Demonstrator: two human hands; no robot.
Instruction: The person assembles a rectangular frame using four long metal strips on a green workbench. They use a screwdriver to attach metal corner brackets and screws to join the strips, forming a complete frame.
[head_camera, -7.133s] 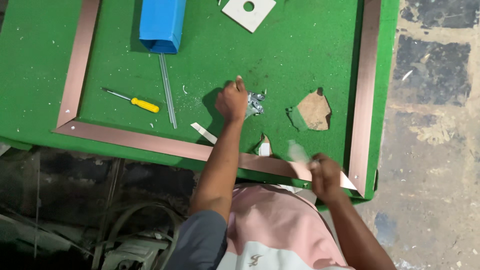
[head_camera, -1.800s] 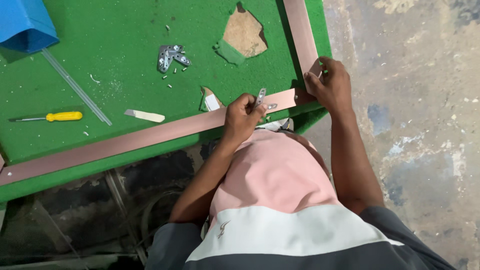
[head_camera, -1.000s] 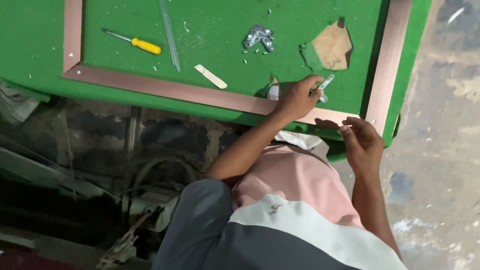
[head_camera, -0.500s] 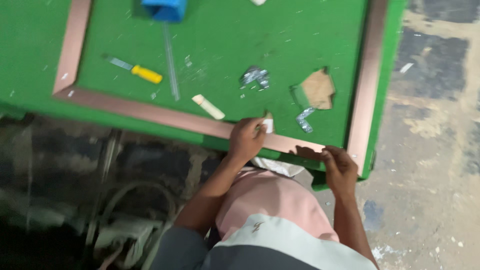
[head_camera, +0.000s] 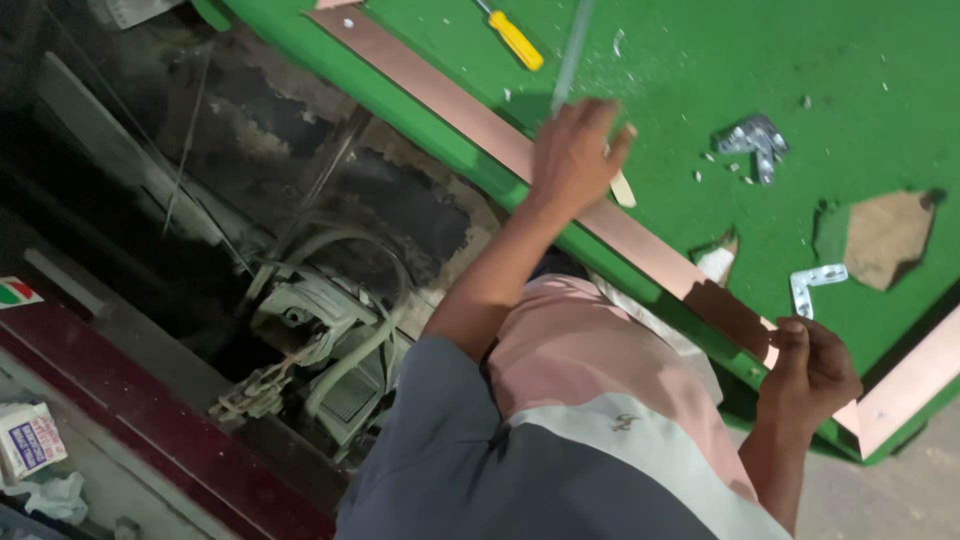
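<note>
Bright even light on the green table (head_camera: 700, 60), dim murky lower left, slight motion blur throughout

Yellow screwdriver (head_camera: 516, 38), metal bits pile (head_camera: 754, 140), L-bracket (head_camera: 814, 286) on green table (head_camera: 700, 60).

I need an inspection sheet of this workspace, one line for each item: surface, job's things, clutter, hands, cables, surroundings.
Surface: green table, its covering torn open at two spots near the right side.
Job's things: copper-coloured frame strip lies along the table edge; a second strip meets it at the corner; small L-shaped metal bracket lies just inside that corner.
Clutter: yellow-handled screwdriver, pile of metal brackets, thin grey rod, pale chips.
Hands: left hand rests spread on the strip beside the rod; right hand pinches the strip near the corner.
Cables: pale cables around a machine under the table.
Surroundings: dark dusty space below, bare concrete floor.
</note>
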